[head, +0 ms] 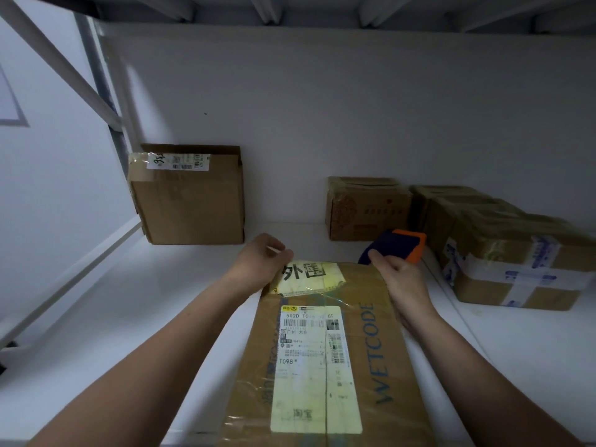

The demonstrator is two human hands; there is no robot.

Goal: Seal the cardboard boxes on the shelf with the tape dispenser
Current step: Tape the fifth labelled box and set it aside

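Head view, one frame

- Long cardboard box (364, 333) lay flat on the white shelf (129, 317), nearest the person. Long axis ran from the front edge away toward the back wall; "WETCODE" printed along that axis on its right side. White shipping label (309, 366) lay lengthwise on top, yellow sticker (309, 279) at the far end. Glossy clear film showed across the top near the sticker.
- Tape dispenser (400, 245), navy body with orange end, sat just past the box's far right corner, orange end pointing away and to the right.
- Right hand (400, 279): fingers curled round the dispenser's near navy part, gripping it; wrist over the box's right edge.
- Left hand (258, 266): at the box's far left corner, fingers curled, thumb close to fingertips. Could not tell whether it pinched anything.
- Elsewhere on the shelf: plain box (190, 208) at back left, printed box (364, 211) at back centre, row of taped boxes (516, 269) at right, well apart from the left one
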